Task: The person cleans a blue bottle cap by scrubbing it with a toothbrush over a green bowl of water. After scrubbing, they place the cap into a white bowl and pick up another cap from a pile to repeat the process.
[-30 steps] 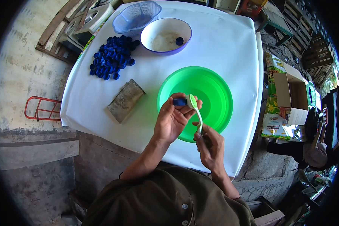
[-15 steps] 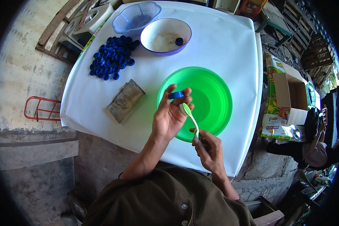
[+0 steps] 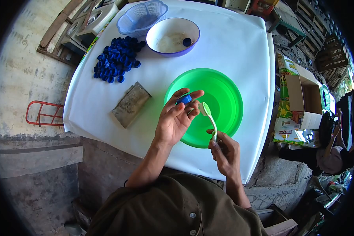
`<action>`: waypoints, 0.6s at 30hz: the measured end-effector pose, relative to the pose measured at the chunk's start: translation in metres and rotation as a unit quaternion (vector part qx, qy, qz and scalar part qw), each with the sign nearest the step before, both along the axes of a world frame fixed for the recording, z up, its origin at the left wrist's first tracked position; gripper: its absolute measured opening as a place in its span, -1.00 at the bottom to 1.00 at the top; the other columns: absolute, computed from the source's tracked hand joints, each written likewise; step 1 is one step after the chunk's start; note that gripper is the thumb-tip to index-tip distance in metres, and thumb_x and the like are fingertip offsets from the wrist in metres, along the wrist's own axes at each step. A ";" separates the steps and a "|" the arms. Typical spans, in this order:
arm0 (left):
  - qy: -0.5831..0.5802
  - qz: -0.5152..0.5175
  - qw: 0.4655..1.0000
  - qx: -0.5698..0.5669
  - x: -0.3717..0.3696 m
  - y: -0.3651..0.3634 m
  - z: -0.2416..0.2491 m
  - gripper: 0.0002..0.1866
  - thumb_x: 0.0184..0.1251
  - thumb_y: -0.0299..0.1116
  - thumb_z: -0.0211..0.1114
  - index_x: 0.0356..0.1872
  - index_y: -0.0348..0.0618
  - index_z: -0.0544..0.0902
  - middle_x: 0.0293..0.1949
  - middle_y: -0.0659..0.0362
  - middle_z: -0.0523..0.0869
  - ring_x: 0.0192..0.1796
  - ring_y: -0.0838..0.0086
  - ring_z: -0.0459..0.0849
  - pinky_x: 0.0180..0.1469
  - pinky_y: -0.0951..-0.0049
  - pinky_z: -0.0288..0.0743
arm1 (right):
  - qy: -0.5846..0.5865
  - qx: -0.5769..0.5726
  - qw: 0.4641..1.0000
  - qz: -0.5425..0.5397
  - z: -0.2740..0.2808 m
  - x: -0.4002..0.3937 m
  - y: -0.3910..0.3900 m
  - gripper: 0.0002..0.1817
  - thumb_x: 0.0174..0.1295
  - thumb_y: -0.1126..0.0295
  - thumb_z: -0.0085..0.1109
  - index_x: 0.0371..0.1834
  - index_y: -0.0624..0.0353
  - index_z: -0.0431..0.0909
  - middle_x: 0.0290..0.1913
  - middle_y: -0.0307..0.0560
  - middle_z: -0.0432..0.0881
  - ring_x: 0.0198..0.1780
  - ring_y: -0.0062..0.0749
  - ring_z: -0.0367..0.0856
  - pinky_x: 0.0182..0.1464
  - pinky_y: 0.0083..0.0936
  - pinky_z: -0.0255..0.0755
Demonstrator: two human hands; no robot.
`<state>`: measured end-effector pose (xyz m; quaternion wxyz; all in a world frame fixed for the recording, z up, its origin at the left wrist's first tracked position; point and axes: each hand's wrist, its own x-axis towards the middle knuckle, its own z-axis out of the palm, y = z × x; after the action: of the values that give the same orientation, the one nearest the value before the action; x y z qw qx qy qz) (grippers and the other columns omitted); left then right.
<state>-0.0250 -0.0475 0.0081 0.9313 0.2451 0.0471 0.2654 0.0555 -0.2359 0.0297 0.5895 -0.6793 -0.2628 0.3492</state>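
Between the fingers of my left hand [image 3: 172, 125] is a blue bottle cap [image 3: 183, 99], held over the near left side of a green basin [image 3: 228, 114]. My right hand [image 3: 225, 152] grips the handle of a green and white toothbrush [image 3: 209, 115]. The brush head is close to my left fingertips, a little to the right of the cap. A heap of blue bottle caps [image 3: 117, 59] lies at the far left of the table. One more cap [image 3: 187, 42] sits in a white bowl with a purple outside [image 3: 155, 33].
A clear bluish plastic basket [image 3: 126, 23] stands at the back of the white-covered table [image 3: 228, 39]. A worn grey block [image 3: 130, 105] lies left of the basin. Off the right side are an open cardboard box [image 3: 297, 94] and a person [image 3: 329, 159].
The toothbrush and my right hand have moved right, away from the cap. My left fingers have shifted, and the cap is now tilted.
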 end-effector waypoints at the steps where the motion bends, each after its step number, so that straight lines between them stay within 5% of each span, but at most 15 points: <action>1: -0.011 -0.015 1.000 -0.005 -0.001 0.001 -0.002 -0.50 0.45 -0.37 0.26 0.33 -0.31 0.39 0.38 -0.25 0.39 0.24 0.28 0.57 0.31 0.31 0.49 | -0.014 0.001 1.000 0.005 0.000 -0.001 0.001 -0.71 0.34 0.53 0.21 0.12 0.29 0.64 -0.52 -0.18 0.52 -0.53 -0.63 0.37 -0.48 -0.57 0.20; 8: 0.000 -0.058 0.998 0.029 0.002 -0.009 -0.001 -0.45 0.44 -0.34 0.23 0.38 -0.31 0.35 0.43 -0.26 0.32 0.37 0.16 0.49 0.44 0.17 0.39 | -0.129 0.015 0.992 0.003 0.002 -0.007 0.020 -0.71 0.25 0.61 0.29 0.05 0.37 0.61 -0.45 0.00 0.53 -0.53 -0.31 0.46 -0.46 -0.43 0.31; 18: -0.057 -0.090 0.994 -0.021 0.002 -0.013 -0.014 -0.46 0.60 -0.17 0.02 0.41 -0.33 0.32 0.41 -0.32 0.35 0.39 -0.01 0.48 0.49 0.09 0.34 | -0.169 0.005 0.986 0.004 0.001 -0.011 0.018 -0.71 0.22 0.61 0.32 0.03 0.36 0.63 -0.45 0.05 0.55 -0.51 -0.23 0.51 -0.44 -0.39 0.35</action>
<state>-0.0233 -0.0604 -0.0059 0.9576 0.2128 -0.0230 0.1930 0.0442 -0.2183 0.0303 0.5387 -0.7247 -0.3628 0.2302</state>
